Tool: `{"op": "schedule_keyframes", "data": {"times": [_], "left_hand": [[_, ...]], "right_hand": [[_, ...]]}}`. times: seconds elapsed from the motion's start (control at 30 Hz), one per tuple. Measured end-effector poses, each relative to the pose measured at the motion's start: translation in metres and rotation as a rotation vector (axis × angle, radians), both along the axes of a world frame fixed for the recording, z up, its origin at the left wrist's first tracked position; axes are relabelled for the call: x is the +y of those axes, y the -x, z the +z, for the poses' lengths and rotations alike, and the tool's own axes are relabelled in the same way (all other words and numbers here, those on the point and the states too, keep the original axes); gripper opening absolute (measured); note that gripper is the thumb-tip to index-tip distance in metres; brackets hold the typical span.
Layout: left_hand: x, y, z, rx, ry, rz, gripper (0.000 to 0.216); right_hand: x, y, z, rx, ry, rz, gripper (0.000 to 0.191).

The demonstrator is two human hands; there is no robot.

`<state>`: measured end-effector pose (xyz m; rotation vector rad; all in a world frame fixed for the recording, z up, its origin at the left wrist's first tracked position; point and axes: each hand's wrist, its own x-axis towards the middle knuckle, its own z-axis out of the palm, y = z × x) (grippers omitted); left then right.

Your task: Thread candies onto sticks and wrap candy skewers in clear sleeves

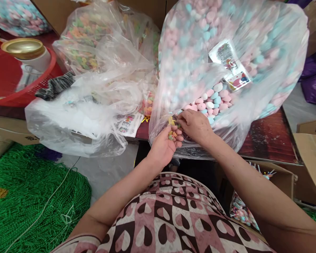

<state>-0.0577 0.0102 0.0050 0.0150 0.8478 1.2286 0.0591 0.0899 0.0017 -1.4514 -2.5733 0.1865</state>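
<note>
My left hand (pixel 165 144) is cupped, fingers curled round a small clear packet of coloured candies (pixel 172 134) with a yellow twist tie at its top. My right hand (pixel 195 123) pinches the packet's neck from above, fingers pressed together at the tie. Both hands meet in front of a huge clear plastic bag (pixel 226 70) filled with pink, blue and white candies, open at its lower edge where loose candies (pixel 210 102) show. A printed label (pixel 230 65) lies inside the bag.
A second clear bag of multicoloured candies (pixel 94 38) stands at the back left, with crumpled empty plastic bags (pixel 79 112) and printed labels (pixel 128 124) before it. A red basket (pixel 20 80) holds a gold-lidded jar (pixel 24 49). Green netting (pixel 28 196) lies lower left; cardboard boxes (pixel 311 161) stand right.
</note>
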Motion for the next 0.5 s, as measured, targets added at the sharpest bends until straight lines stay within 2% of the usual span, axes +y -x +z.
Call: {"op": "schedule_keyframes", "data": {"times": [0.13,0.33,0.5], "left_hand": [[-0.002,0.0,-0.001,0.015,-0.012,-0.022,0.022],[-0.002,-0.001,-0.002,0.005,-0.013,0.019,0.019],[-0.003,-0.001,-0.003,-0.006,-0.031,0.016,0.023]], "right_hand": [[0.004,-0.002,0.0,0.126,0.037,-0.032,0.024],[-0.004,-0.007,-0.001,-0.075,-0.016,0.174,0.023],[-0.015,-0.017,-0.006,-0.066,-0.067,0.195,0.025]]}}
